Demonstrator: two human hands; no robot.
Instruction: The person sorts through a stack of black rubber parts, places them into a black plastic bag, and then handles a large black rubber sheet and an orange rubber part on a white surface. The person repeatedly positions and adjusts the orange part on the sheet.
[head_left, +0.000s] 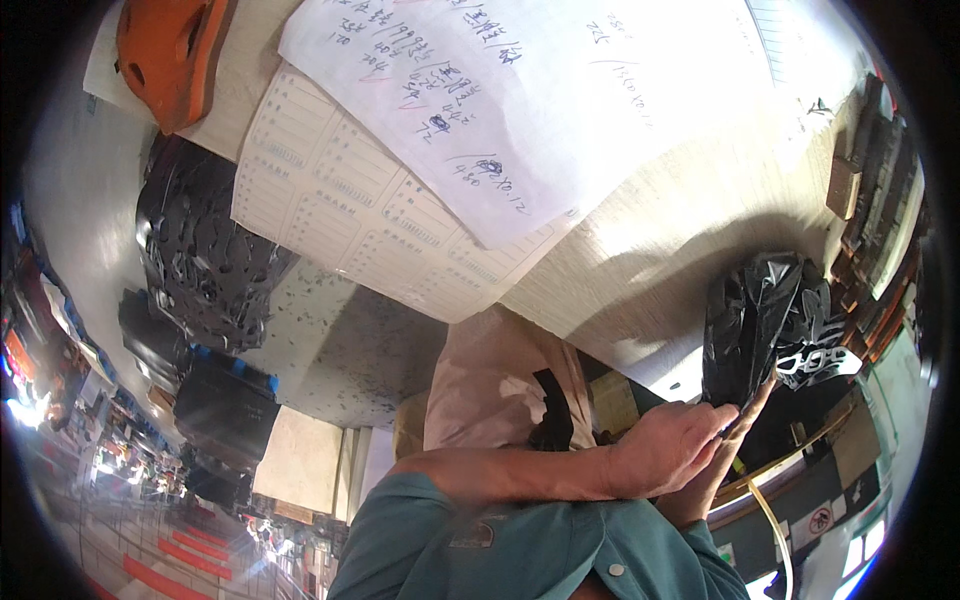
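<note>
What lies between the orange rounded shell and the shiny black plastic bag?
Head view: a cream printed sheet, an overlapping white handwritten sheet, then pale tabletop before the bag.

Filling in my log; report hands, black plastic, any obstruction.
Left hand gripping black plastic at its lower end. Right hand alongside, partly hidden. Silver piece beside plastic, possibly in the way.

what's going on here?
A person in a teal button-up shirt is handling a glossy, crinkled black plastic wrapping. The left hand has its fingers closed at the near edge; the right hand is close beside it, its grip partly hidden. Handwritten white paper sheets lie on the pale wood-grained table.
</note>
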